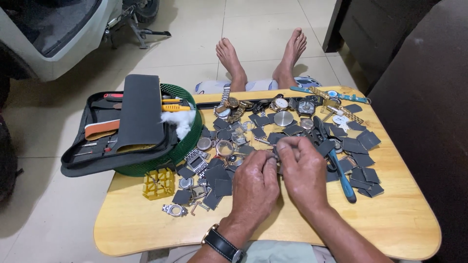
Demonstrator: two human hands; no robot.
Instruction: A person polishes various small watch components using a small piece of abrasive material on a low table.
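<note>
My left hand (254, 187) and my right hand (303, 171) meet over the middle of a small wooden table (399, 219). Their fingertips pinch a small metal part (274, 155) between them; what it is I cannot tell. A black-strapped watch sits on my left wrist (222, 242). Around the hands lie several watch cases, round glasses (224, 147) and dark grey square pads (223, 187). A blue-handled tool (341, 176) lies just right of my right hand.
A black tool pouch (122, 129) lies open across a green basket (187, 146) at the table's left, with white cotton (180, 121). A yellow plastic block (159, 183) stands near the front left. Several wristwatches (280, 103) line the far edge. Bare feet (261, 56) rest on the tiled floor beyond.
</note>
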